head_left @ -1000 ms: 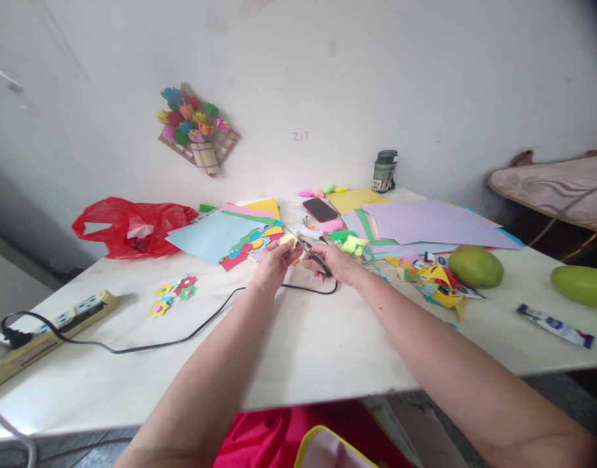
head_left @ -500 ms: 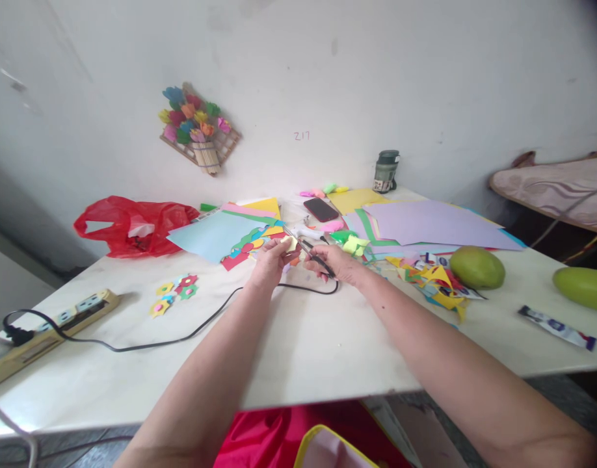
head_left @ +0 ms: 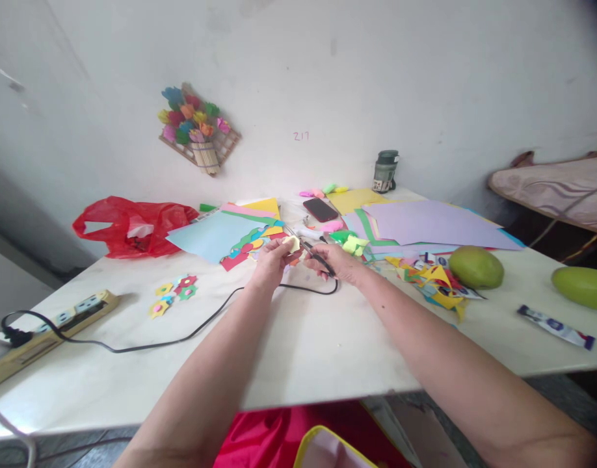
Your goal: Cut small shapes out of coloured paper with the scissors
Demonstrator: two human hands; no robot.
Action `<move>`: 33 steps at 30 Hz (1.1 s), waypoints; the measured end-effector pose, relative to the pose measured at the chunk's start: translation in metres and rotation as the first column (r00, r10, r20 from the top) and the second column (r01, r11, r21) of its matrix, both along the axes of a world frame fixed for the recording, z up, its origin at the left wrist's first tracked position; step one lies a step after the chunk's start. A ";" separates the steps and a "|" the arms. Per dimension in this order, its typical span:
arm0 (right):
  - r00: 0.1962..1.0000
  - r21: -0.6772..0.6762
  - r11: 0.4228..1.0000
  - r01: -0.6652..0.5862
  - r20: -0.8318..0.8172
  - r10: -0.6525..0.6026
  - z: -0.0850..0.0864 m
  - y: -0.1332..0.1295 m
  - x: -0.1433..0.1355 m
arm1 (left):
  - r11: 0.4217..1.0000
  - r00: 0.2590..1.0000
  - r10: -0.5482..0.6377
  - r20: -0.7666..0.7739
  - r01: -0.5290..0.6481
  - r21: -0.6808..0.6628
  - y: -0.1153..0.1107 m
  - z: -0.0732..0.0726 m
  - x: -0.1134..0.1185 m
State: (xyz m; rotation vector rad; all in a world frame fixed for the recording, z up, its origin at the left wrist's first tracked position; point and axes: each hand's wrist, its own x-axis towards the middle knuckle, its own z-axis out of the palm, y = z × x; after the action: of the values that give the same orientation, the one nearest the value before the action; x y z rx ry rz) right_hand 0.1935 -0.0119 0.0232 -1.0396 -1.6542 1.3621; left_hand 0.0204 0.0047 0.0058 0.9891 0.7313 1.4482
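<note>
Near the middle of the table, my left hand [head_left: 274, 259] pinches a small pale yellow piece of paper [head_left: 292, 244]. Close on its right, my right hand [head_left: 335, 261] is wrapped round the handles of a pair of scissors [head_left: 319, 260] with black grips. The blades point up and left toward the paper; whether they touch it I cannot make out. Coloured paper cut-outs [head_left: 250, 248] lie just beyond my left hand, and pale yellow-green paper shapes [head_left: 356, 245] lie beyond my right. To the left rests a small group of paper flowers [head_left: 159, 308].
A black cord [head_left: 181, 340] runs from the power strip [head_left: 49, 338] toward my hands. A red plastic bag [head_left: 118, 227], purple paper sheets [head_left: 425, 221], a phone [head_left: 320, 209] and a bottle [head_left: 385, 171] stand or lie behind. Paper scraps [head_left: 442, 286], green fruit [head_left: 477, 267] and a tube [head_left: 556, 327] are right.
The pale yellow paper in my left hand has turned slightly and shows a little more of its face. Both hands stay nearly in place.
</note>
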 end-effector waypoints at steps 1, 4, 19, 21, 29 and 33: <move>1.000 0.003 1.000 -0.003 -0.002 0.003 -0.001 0.001 0.000 | 1.000 1.000 -0.002 0.003 0.002 0.001 0.000 0.000 0.000; 1.000 0.014 1.000 -0.003 0.002 0.003 -0.001 0.001 0.000 | 1.000 1.000 -0.005 0.008 0.005 0.001 0.000 0.001 0.001; 1.000 0.019 1.000 -0.005 -0.007 0.005 -0.001 0.002 0.000 | 1.000 1.000 -0.008 0.002 0.008 -0.022 0.000 0.000 0.001; 1.000 0.012 1.000 -0.003 -0.015 0.003 -0.001 0.003 0.000 | 1.000 1.000 -0.002 -0.003 0.002 -0.026 0.001 0.000 0.001; 1.000 0.035 0.999 -0.013 0.008 0.013 0.003 -0.002 0.000 | 1.000 1.000 0.017 -0.020 -0.017 -0.013 -0.001 0.002 0.001; 0.998 0.033 0.999 -0.015 0.067 0.013 0.008 -0.006 0.002 | 1.000 0.998 0.005 -0.067 -0.004 0.010 -0.004 0.005 0.002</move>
State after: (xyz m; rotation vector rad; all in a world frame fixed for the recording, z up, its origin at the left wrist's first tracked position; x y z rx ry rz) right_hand 0.1957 -0.0182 0.0309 -1.0669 -1.7301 1.3170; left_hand 0.0221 0.0004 0.0104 1.0484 0.7759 1.4298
